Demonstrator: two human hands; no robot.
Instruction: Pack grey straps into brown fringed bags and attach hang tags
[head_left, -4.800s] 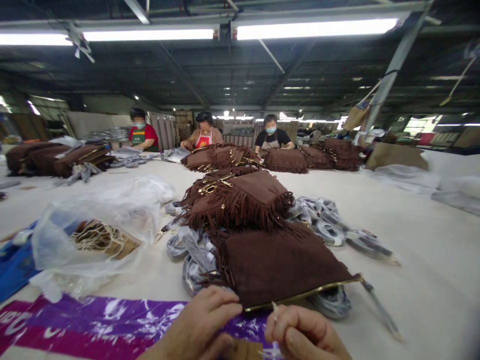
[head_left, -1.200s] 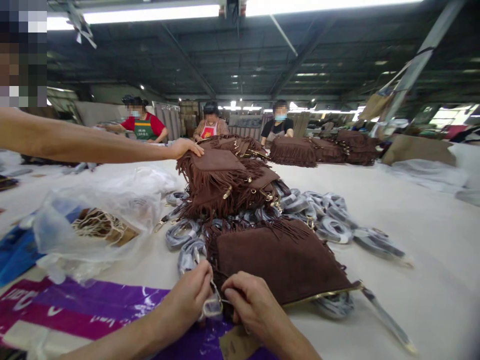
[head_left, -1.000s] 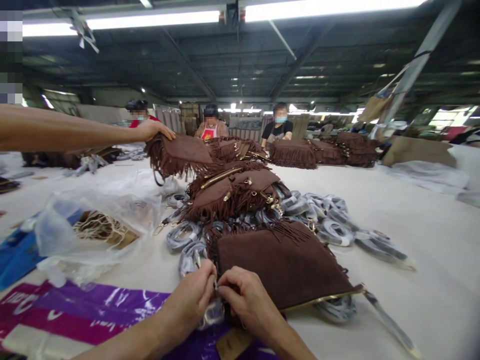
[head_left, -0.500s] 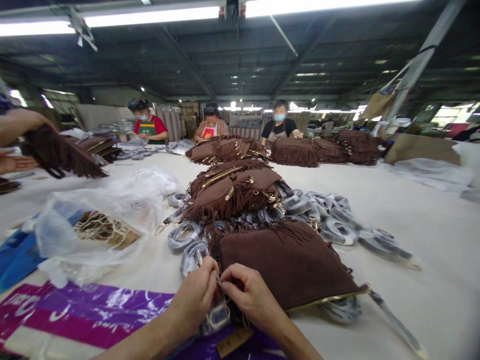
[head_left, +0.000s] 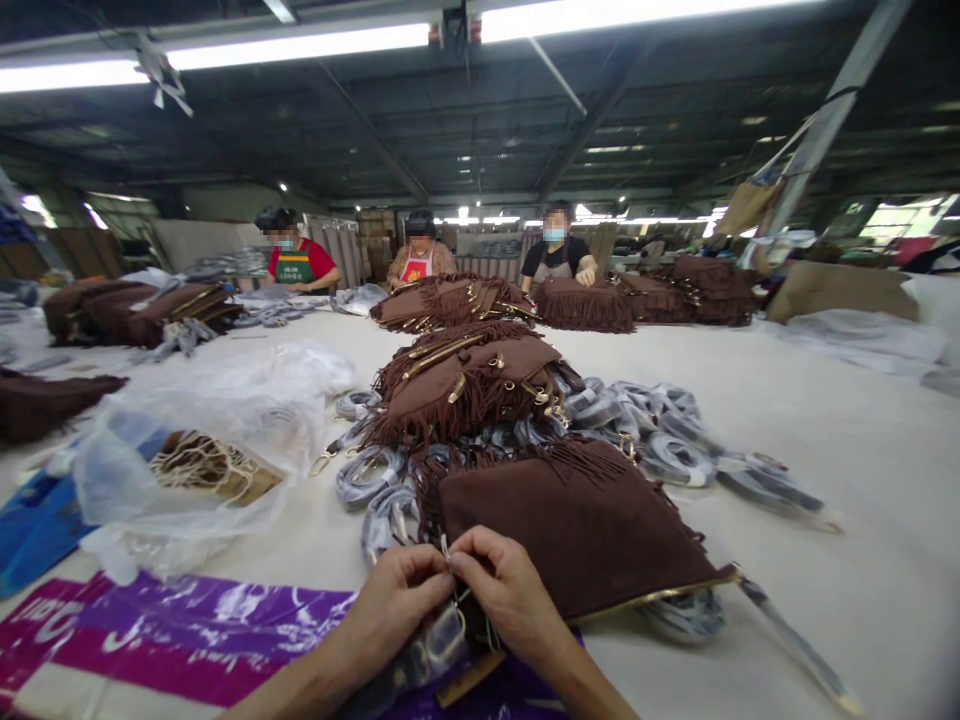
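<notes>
My left hand [head_left: 397, 605] and my right hand [head_left: 504, 590] meet at the near left corner of a brown fringed bag [head_left: 562, 530]. Both are closed, thumbs and fingertips pinching a thin white string [head_left: 445, 546] between them. Below my hands a brown card tag [head_left: 471, 680] appears to hang from this string. The bag lies flat, its gold zip edge toward the right front. A plastic-wrapped strap [head_left: 442, 640] lies under my hands, partly hidden by them.
Behind the bag are a pile of fringed bags [head_left: 480, 390] and several coiled grey wrapped straps [head_left: 679, 460]. To the left lie a clear plastic bag [head_left: 142, 480] with white-stringed tags and a purple printed plastic sheet [head_left: 247, 620]. Co-workers [head_left: 556, 255] stand across the table [head_left: 810, 430].
My hands have come together higher on the string, and the card tag has turned. At far left, a co-worker's arms and the fringed bag they held have moved away.
</notes>
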